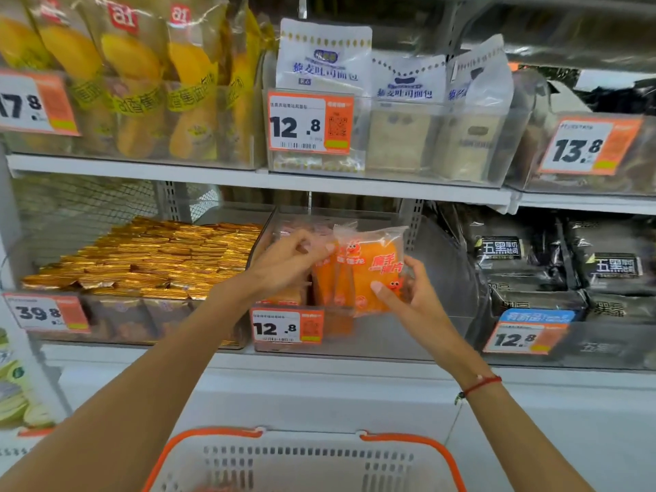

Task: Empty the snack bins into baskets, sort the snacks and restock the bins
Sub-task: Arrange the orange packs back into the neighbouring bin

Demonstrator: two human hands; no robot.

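An orange snack packet (pixel 372 268) in clear wrap is held upright over the middle clear bin (pixel 355 335) on the lower shelf. My right hand (pixel 408 296) grips its lower right side from underneath. My left hand (pixel 291 261) pinches the packet's upper left edge. More orange packets (pixel 330 285) stand in the bin behind the 12.8 price tag (pixel 287 326). A white basket with an orange rim (pixel 309 463) sits below my arms at the bottom of the view.
Gold-wrapped snacks (pixel 149 257) fill the bin to the left. Black bread bags (pixel 553 264) fill the bin to the right. The upper shelf holds yellow bread bags (pixel 135 94) and white toast bags (pixel 390 111) in clear bins.
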